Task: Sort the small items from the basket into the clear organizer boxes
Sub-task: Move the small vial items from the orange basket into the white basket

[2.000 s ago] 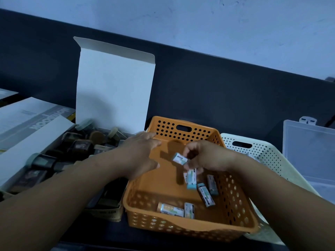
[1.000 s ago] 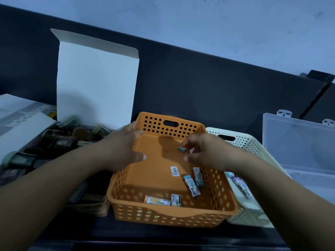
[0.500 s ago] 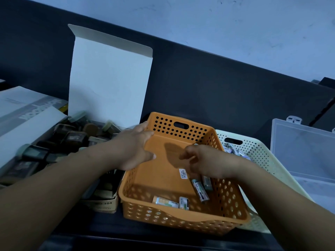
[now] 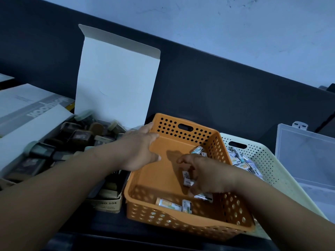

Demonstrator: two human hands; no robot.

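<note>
An orange perforated basket [image 4: 181,221] sits in front of me with several small wrapped items on its floor, two of them [image 4: 175,205] near the front wall. My left hand [image 4: 139,151] grips the basket's left rim, thumb inside. Inside the basket my right hand [image 4: 204,174] curls its fingers round a small white item [image 4: 186,178]. Another small item [image 4: 197,150] lies just behind that hand by the right wall. A clear organizer box [image 4: 306,160] stands open at the far right.
A cream perforated basket [image 4: 268,163] holding several similar small items sits right of the orange one. Left of it lies an open cardboard box [image 4: 108,203] full of dark stamps, its white lid [image 4: 116,84] standing up. Papers [image 4: 27,107] lie far left.
My right hand has dropped lower into the orange basket and closed its fingers on a small white item. My left hand stays on the left rim. The view shifted slightly.
</note>
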